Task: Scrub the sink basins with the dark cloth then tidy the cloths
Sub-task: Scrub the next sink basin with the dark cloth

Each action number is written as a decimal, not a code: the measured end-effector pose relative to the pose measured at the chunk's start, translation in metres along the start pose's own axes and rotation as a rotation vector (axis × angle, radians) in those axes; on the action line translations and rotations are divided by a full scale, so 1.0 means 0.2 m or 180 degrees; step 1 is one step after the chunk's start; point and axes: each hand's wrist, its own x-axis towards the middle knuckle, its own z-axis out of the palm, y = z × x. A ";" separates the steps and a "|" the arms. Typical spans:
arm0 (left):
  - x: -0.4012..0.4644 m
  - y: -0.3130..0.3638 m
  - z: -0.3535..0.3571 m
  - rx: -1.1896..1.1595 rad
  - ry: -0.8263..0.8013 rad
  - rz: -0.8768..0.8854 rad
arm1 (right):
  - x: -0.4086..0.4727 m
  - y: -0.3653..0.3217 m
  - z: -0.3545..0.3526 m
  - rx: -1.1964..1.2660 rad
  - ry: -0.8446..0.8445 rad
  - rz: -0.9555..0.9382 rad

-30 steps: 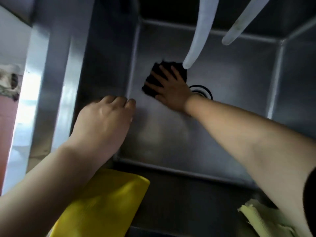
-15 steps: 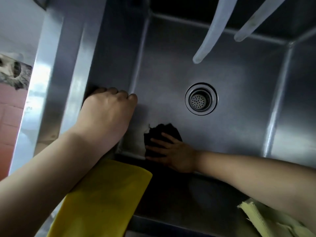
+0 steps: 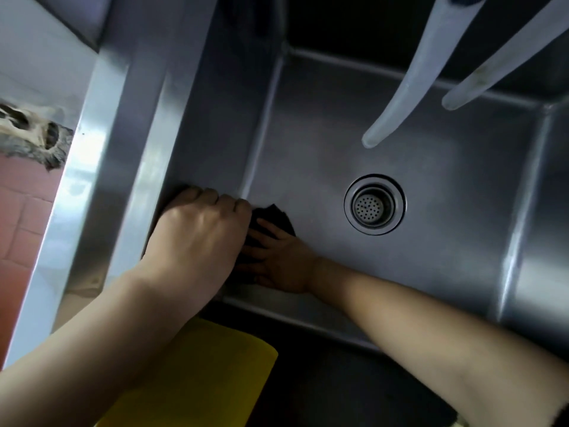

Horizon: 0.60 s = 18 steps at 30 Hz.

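Observation:
I look down into a steel sink basin [image 3: 431, 272]. The dark cloth [image 3: 277, 215] lies on its floor in the near left corner, pressed flat under my right hand [image 3: 277, 257], whose fingers are spread on it. Much of the cloth is hidden by both hands. My left hand [image 3: 197, 238] rests with curled fingers over the basin's left rim and holds nothing that I can see. A yellow cloth [image 3: 203, 377] lies on the near edge under my left forearm.
The round drain strainer [image 3: 374, 204] sits mid-floor, right of the hands. Two pale translucent hoses [image 3: 412, 78] hang down from above at the back. Left of the sink are a bright steel ledge [image 3: 101, 149] and red floor tiles [image 3: 18, 217].
My right hand slid the dark cloth from beside the drain back to the near wall, then left into the near left corner. My left hand stayed on the left rim.

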 end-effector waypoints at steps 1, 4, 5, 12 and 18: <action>0.00 0.00 0.00 -0.0026 0.0024 -0.0005 | 0.01 0.04 -0.01 0.0020 0.0048 0.0064; 0.01 0.00 -0.01 0.0050 0.0015 -0.0035 | 0.05 0.20 -0.04 -0.0013 0.0065 0.0294; 0.01 0.01 -0.01 0.0066 -0.0002 -0.0017 | 0.06 0.27 -0.06 -0.0069 0.0027 0.0443; 0.03 0.01 0.00 0.0051 -0.0053 -0.0056 | 0.16 0.83 -0.30 -0.0609 -0.0418 0.1520; 0.05 0.03 0.02 -0.0014 -0.0109 -0.0107 | 0.02 1.04 -0.40 -0.0449 -0.0390 0.2527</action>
